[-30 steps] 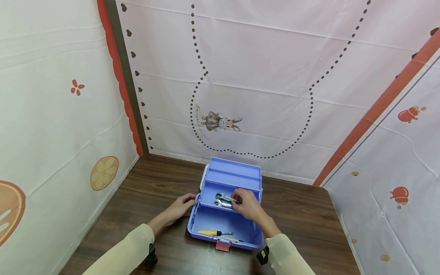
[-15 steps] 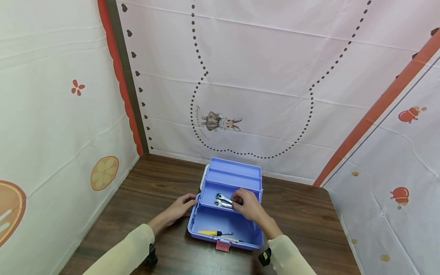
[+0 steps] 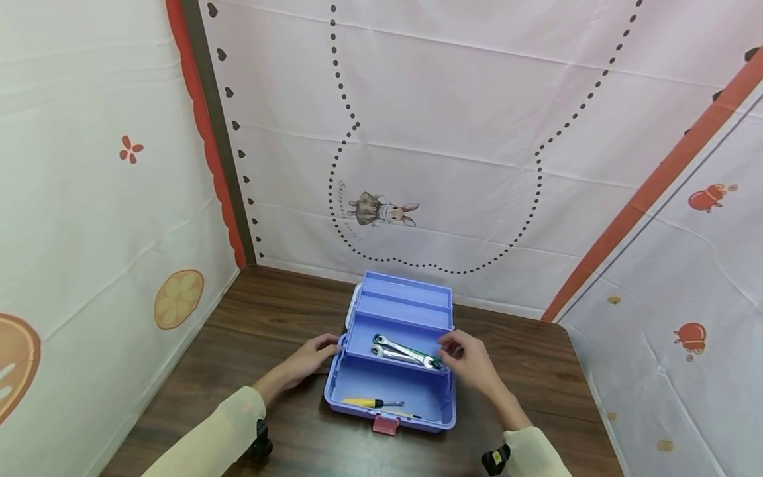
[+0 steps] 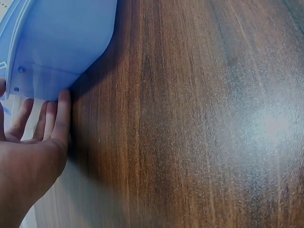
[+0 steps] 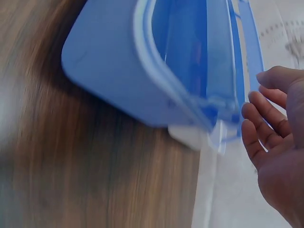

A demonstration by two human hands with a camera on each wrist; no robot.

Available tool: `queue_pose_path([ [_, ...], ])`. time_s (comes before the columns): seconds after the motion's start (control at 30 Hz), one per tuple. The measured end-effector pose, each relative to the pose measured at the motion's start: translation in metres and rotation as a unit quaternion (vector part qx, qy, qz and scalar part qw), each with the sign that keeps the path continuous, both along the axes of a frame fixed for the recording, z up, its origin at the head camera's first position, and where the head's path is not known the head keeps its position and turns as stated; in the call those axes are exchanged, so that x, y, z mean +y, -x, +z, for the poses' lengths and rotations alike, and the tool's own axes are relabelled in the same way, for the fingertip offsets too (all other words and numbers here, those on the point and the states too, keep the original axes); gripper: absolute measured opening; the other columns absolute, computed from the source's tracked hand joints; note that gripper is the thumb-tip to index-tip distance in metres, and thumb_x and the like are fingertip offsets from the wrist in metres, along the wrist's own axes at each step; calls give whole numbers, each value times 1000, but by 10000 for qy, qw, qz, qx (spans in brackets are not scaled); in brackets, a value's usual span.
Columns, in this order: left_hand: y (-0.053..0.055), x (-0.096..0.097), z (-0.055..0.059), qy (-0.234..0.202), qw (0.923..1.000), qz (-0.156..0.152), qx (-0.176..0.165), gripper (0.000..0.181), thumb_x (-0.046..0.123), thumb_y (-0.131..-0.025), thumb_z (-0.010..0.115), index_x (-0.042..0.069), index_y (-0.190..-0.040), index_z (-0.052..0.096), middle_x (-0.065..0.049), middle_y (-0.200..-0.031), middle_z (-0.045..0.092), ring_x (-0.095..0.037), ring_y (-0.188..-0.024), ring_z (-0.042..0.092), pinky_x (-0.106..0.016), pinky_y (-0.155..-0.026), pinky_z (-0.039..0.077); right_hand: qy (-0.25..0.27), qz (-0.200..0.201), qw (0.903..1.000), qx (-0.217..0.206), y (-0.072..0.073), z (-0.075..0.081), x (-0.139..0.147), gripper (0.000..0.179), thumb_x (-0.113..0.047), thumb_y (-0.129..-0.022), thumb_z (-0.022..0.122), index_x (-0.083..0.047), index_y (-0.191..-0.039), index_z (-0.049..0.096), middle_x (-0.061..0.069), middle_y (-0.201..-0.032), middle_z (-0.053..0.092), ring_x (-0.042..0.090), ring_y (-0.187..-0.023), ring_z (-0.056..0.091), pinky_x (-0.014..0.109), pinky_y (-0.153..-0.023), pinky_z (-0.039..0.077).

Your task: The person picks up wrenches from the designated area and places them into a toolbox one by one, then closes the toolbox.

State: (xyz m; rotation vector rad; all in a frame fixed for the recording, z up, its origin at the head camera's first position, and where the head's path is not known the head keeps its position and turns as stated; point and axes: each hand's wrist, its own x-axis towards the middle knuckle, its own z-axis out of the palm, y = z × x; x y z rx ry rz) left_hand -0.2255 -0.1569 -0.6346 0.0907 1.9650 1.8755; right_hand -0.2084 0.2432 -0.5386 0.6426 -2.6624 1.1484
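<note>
A blue toolbox (image 3: 390, 384) stands unfolded on the table in the head view. In its middle tray lie a silver wrench (image 3: 408, 351) with green at its ends and, close beside it, an adjustable wrench (image 3: 393, 356). A yellow-handled screwdriver (image 3: 372, 403) lies in the bottom compartment; a thin yellow tool (image 3: 405, 415) in front of it is mostly hidden by the rim. My left hand (image 3: 310, 360) rests against the box's left side, its fingers fairly straight. Beside the tray's right end my right hand (image 3: 471, 360) hovers with loosely bent fingers, holding nothing.
The toolbox's upper tray (image 3: 407, 291) is raised at the back, near the cloth wall (image 3: 441, 192). A red latch (image 3: 385, 424) hangs at the front. Dark wood table (image 3: 536, 377) surrounds the box, with printed cloth on both sides.
My right hand has let go of the green-and-silver wrench and drawn off to the right. That wrench now lies in the tray in full view. The left hand has stayed put.
</note>
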Motion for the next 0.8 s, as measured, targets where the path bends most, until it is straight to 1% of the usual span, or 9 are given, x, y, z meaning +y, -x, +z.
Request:
queue_pose_path([
  [0.1, 0, 0, -2, -31, 10000, 54, 0, 47, 31, -108, 64, 1, -143, 56, -18, -140, 59, -30, -127, 61, -46, -98, 61, 257, -434, 9982, -333, -1, -1, 15, 15, -1, -92, 80, -1, -106, 74, 1, -90, 68, 15, -82, 63, 26, -70, 57],
  [0.23, 2, 0, -4, -80, 10000, 51, 12, 51, 32, -107, 66, 0, -145, 55, -18, -140, 59, -30, -126, 61, -47, -98, 61, 679, -962, 9903, -740, 3, -6, 31, 13, -4, -96, 78, -2, -107, 75, 5, -93, 70, 19, -86, 64, 26, -75, 57],
  [0.33, 5, -3, -4, -114, 9999, -21, -5, 55, 33, -106, 66, 1, -149, 52, -18, -142, 60, -31, -129, 61, -47, -99, 60, 929, -1149, 9852, -863, 7, -11, 39, 12, -5, -97, 76, -2, -108, 75, 9, -95, 72, 24, -89, 64, 26, -76, 56],
  [0.4, 7, -6, -3, -160, 9998, -73, -65, 56, 34, -108, 63, 2, -151, 50, -19, -145, 59, -32, -131, 60, -48, -100, 59, 1077, -1205, 9827, -906, 10, -16, 42, 12, -6, -98, 76, -1, -109, 74, 12, -96, 71, 26, -89, 64, 24, -76, 55],
  [0.5, 12, -11, 1, -216, 9998, -35, -39, 56, 35, -110, 59, 1, -153, 47, -22, -147, 57, -35, -131, 61, -49, -101, 59, 1269, -1334, 9786, -919, 15, -24, 45, 12, -6, -98, 75, 1, -109, 74, 14, -97, 71, 23, -89, 62, 20, -75, 53],
  [0.57, 18, -11, 4, -168, 9996, 193, 101, 54, 34, -111, 58, 0, -152, 48, -24, -147, 57, -37, -130, 62, -49, -100, 59, 1433, -1442, 9748, -919, 19, -31, 46, 14, -5, -98, 76, 3, -109, 75, 16, -97, 72, 19, -87, 62, 18, -73, 52],
  [0.63, 25, -9, 7, -8, 9979, 536, 359, 51, 32, -110, 60, 0, -150, 51, -25, -146, 57, -38, -129, 63, -48, -99, 60, 1632, -1557, 9697, -936, 24, -37, 45, 16, -4, -97, 76, 6, -110, 74, 17, -97, 73, 13, -85, 62, 17, -71, 52],
  [0.73, 37, -2, 11, 277, 9921, 1017, 683, 49, 29, -110, 61, 1, -150, 52, -24, -145, 58, -39, -130, 61, -48, -99, 60, 2029, -1755, 9564, -1153, 31, -46, 40, 20, -4, -99, 74, 9, -113, 73, 17, -100, 74, 11, -83, 64, 18, -70, 55],
  [0.8, 44, 4, 13, 512, 9887, 1174, 776, 50, 29, -111, 60, 3, -153, 50, -23, -145, 58, -37, -132, 59, -46, -99, 60, 2269, -1883, 9454, -1392, 35, -51, 37, 22, -5, -101, 72, 10, -117, 71, 17, -104, 73, 12, -85, 66, 19, -72, 59],
])
